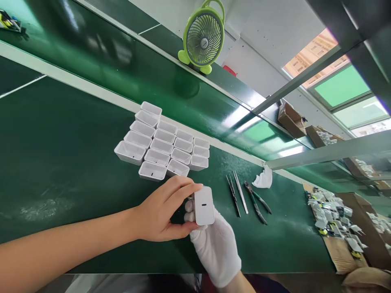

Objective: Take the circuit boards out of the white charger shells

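Observation:
A white plastic charger housing (204, 206) with a small dark slot in its face is held between my two hands above the front of the green table. My bare left hand (166, 209) grips it from the left, thumb at the lower edge and fingers at the upper edge. Behind and below it, my right hand (217, 244) in a white glove is closed around the same housing; part of its fingers is hidden. Just beyond my left hand stand several open white housings (152, 171) in close rows, some showing a dark slot in the bottom.
Right of my hands lie dark tweezers (233, 196), silver tweezers (240, 192), green-handled pliers (256, 203) and a crumpled white cloth (263, 178). Several small white and yellow parts (331, 215) cover cardboard at the far right. A green fan (204, 40) stands on the shelf behind.

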The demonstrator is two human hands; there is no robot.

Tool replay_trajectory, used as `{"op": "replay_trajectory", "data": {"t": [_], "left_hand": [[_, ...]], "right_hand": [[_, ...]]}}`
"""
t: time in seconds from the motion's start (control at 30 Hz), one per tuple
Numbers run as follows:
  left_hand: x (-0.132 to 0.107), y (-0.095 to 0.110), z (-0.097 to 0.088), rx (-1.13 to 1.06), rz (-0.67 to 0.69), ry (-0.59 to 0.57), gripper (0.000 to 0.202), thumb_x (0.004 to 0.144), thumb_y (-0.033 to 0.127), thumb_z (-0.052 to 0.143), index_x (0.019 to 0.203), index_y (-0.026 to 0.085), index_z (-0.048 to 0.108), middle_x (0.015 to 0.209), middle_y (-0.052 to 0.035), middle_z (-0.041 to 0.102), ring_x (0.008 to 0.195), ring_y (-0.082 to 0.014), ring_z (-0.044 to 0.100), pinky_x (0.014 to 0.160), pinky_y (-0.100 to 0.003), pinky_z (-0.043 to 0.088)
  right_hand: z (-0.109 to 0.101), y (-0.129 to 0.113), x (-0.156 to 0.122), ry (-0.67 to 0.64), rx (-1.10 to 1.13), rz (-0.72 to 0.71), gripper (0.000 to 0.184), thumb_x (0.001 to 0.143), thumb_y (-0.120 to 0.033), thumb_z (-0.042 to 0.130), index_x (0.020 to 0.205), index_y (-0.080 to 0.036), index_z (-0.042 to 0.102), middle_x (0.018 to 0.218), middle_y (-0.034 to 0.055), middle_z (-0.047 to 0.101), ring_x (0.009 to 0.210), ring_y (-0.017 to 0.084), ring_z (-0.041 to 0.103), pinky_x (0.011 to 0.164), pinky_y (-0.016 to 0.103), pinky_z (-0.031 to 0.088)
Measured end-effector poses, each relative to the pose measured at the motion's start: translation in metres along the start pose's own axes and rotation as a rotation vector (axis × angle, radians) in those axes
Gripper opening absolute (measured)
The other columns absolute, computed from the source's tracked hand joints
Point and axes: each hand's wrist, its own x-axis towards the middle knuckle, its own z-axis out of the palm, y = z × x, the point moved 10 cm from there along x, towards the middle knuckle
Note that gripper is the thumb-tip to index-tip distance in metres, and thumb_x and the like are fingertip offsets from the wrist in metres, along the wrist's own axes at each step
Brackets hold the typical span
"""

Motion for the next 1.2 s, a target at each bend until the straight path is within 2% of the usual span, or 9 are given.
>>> {"op": "replay_trajectory", "data": {"t": [0.17,0.3,0.4,0.5,0.67,0.8,0.87,0.97,1.2], "left_hand": [[-0.002,-0.005,0.002,-0.015,-0.03,-0.018,0.071,0.088,0.025,0.066,0.149,0.02,0.03,0.122,-0.0154,0.057,0.11,-0.0281,0.057,0.091,-0.043,0.055],[-0.006,-0.013,0.0,-0.083,-0.098,0.039,0.087,0.073,0.042,0.081,0.143,0.021,0.035,0.126,-0.015,0.052,0.113,-0.0317,0.055,0.091,-0.046,0.055],[-0.008,-0.018,0.006,-0.142,-0.164,0.01,0.1,0.068,0.048,0.085,0.148,0.025,0.03,0.134,-0.0159,0.05,0.118,-0.0335,0.056,0.088,-0.045,0.057],[-0.005,-0.009,0.01,-0.21,-0.11,-0.048,0.084,0.08,0.042,0.08,0.147,0.024,0.033,0.131,-0.0158,0.056,0.116,-0.0305,0.06,0.088,-0.041,0.058],[-0.004,-0.012,0.0,-0.333,-0.174,0.045,0.024,0.099,0.022,0.053,0.122,0.022,0.05,0.113,-0.0109,0.064,0.102,-0.0218,0.066,0.072,-0.028,0.058],[-0.004,-0.009,0.005,-0.352,-0.118,-0.005,0.069,0.082,0.042,0.078,0.138,0.025,0.041,0.122,-0.0136,0.059,0.106,-0.0269,0.064,0.069,-0.031,0.058],[-0.004,-0.008,0.011,-0.314,-0.1,-0.059,0.083,0.076,0.034,0.084,0.143,0.025,0.037,0.125,-0.0147,0.058,0.108,-0.0288,0.063,0.073,-0.034,0.059],[-0.003,-0.011,0.011,-0.364,-0.119,-0.055,0.06,0.082,0.016,0.074,0.134,0.02,0.046,0.117,-0.0128,0.062,0.104,-0.0251,0.064,0.083,-0.035,0.058],[-0.005,-0.014,0.008,-0.588,-0.17,-0.002,0.046,0.081,0.019,0.072,0.12,0.019,0.047,0.111,-0.0118,0.06,0.099,-0.021,0.062,0.078,-0.03,0.055]], "right_hand": [[-0.002,-0.004,0.0,0.021,-0.149,-0.033,0.029,0.099,-0.044,0.052,0.113,-0.023,0.065,0.104,0.006,0.07,0.09,0.017,0.07,0.082,0.034,0.063],[0.013,-0.062,-0.018,-0.003,-0.767,-0.595,0.016,0.096,-0.025,0.06,0.111,-0.029,0.06,0.105,0.0034,0.067,0.096,0.019,0.067,0.083,0.038,0.06],[0.034,-0.079,-0.043,-0.045,-1.261,-0.934,0.04,0.088,-0.007,0.063,0.12,-0.032,0.059,0.113,0.0046,0.067,0.107,0.022,0.064,0.09,0.041,0.055],[0.028,-0.077,-0.044,-0.026,-1.416,-0.889,0.045,0.087,-0.006,0.064,0.125,-0.029,0.058,0.111,0.0059,0.068,0.097,0.022,0.066,0.082,0.039,0.056],[0.02,-0.073,-0.046,-0.001,-1.402,-0.877,0.045,0.087,-0.009,0.065,0.128,-0.028,0.057,0.117,0.0066,0.069,0.102,0.022,0.067,0.084,0.039,0.057],[0.028,-0.075,-0.056,-0.018,-1.419,-1.025,0.058,0.085,-0.003,0.065,0.135,-0.03,0.051,0.123,0.0062,0.067,0.106,0.022,0.066,0.087,0.041,0.058],[0.038,-0.078,-0.063,-0.065,-1.411,-1.132,0.066,0.083,0.002,0.064,0.138,-0.031,0.046,0.126,0.0061,0.066,0.107,0.022,0.065,0.087,0.041,0.058],[0.046,-0.079,-0.069,-0.097,-1.415,-1.198,0.07,0.082,0.005,0.065,0.14,-0.028,0.045,0.127,0.0072,0.066,0.107,0.021,0.064,0.085,0.039,0.058],[0.057,-0.073,-0.071,-0.052,-1.713,-1.227,0.048,0.087,-0.007,0.069,0.132,-0.023,0.058,0.117,0.0087,0.067,0.092,0.021,0.059,0.074,0.032,0.054]]}}
